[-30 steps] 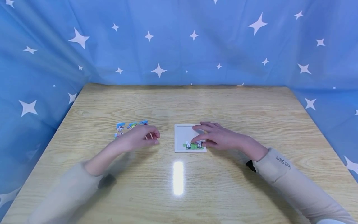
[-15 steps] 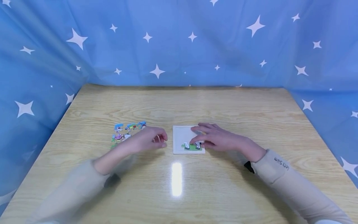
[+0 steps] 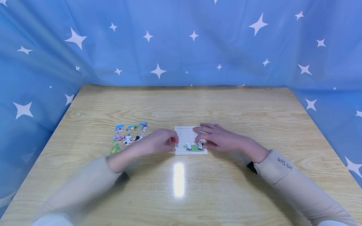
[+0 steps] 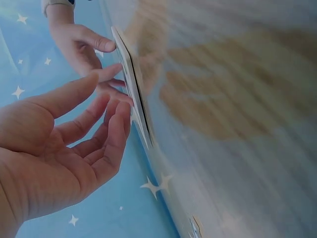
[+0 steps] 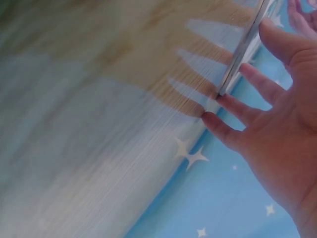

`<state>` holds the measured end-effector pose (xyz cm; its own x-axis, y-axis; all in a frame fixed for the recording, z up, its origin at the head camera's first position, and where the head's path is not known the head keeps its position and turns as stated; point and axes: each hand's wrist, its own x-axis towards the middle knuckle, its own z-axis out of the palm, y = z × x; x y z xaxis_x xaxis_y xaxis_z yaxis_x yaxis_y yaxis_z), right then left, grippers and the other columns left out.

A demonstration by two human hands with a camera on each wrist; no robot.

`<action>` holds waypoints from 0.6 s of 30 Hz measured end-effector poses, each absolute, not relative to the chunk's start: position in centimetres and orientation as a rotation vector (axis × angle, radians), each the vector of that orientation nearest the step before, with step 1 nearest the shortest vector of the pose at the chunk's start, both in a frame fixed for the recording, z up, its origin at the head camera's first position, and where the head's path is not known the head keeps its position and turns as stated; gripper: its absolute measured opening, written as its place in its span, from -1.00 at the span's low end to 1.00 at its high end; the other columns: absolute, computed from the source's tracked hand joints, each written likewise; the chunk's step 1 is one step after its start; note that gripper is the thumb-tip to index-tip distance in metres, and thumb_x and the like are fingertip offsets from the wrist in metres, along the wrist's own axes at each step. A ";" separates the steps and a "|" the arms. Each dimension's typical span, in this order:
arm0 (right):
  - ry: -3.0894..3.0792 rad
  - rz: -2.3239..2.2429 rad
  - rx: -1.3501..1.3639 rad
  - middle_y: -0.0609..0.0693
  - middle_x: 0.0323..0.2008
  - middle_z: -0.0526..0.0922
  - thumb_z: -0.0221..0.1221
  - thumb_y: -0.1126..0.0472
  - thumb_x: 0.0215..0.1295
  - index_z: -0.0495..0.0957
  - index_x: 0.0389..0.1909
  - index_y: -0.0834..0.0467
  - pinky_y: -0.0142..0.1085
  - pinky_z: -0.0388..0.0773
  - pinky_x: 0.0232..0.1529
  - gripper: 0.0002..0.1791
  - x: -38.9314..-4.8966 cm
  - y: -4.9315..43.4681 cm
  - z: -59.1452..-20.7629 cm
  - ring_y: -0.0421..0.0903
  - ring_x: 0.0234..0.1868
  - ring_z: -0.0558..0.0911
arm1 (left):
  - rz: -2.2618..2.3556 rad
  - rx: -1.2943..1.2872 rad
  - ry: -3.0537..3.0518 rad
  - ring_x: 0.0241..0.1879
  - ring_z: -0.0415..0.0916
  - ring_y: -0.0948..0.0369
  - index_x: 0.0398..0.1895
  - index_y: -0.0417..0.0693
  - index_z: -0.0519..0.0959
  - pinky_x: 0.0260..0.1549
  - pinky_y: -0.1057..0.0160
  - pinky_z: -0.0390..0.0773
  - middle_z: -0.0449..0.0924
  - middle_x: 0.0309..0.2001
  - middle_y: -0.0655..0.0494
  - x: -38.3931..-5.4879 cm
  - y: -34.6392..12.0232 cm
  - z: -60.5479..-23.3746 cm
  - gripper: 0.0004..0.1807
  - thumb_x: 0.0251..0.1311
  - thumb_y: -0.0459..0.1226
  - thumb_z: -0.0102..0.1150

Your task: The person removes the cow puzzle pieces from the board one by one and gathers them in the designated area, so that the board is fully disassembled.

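Observation:
A white puzzle tray lies flat on the table. Joined pieces along its front side show green ground and white animal legs. My right hand rests on the tray's right part with fingers spread; in the right wrist view its fingertips touch the tray edge. My left hand is at the tray's left edge, fingers loosely bent. Seen from the left wrist, this hand has a gap between thumb and fingers, and no piece shows in it.
Several loose jigsaw pieces lie left of the tray, partly behind the left forearm; they show a cow, blue sky and green ground. The wooden table ends at a blue star-patterned curtain.
My left hand has moved right, from near the loose pieces to the tray's left edge, uncovering more of those pieces. The right hand has stayed on the tray.

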<state>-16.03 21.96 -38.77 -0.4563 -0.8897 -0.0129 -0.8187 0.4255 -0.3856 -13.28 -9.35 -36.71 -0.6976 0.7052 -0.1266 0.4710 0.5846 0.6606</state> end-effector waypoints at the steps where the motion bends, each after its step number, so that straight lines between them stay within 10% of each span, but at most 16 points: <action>1: 2.466 -0.479 -1.497 0.28 0.52 0.47 0.29 0.38 0.57 0.57 0.21 0.03 0.61 0.35 0.28 -0.68 -16.0 21.9 -38.8 0.56 0.53 0.35 | 0.837 0.945 2.450 -0.24 0.55 0.25 -0.06 -0.22 0.69 -0.09 0.27 0.60 0.69 -0.15 0.06 -13.3 -9.1 -36.7 -0.83 0.37 -0.40 0.47; 18: 2.475 -0.462 -1.518 0.26 0.51 0.48 0.30 0.35 0.57 0.56 0.18 -0.01 0.58 0.41 0.25 -0.70 -16.0 21.9 -38.7 0.53 0.52 0.38 | 0.652 0.973 2.490 -0.23 0.40 0.23 0.06 -0.19 0.70 -0.14 0.30 0.49 0.57 -0.18 0.09 -14.0 -6.3 -37.2 -0.59 0.21 -0.29 0.65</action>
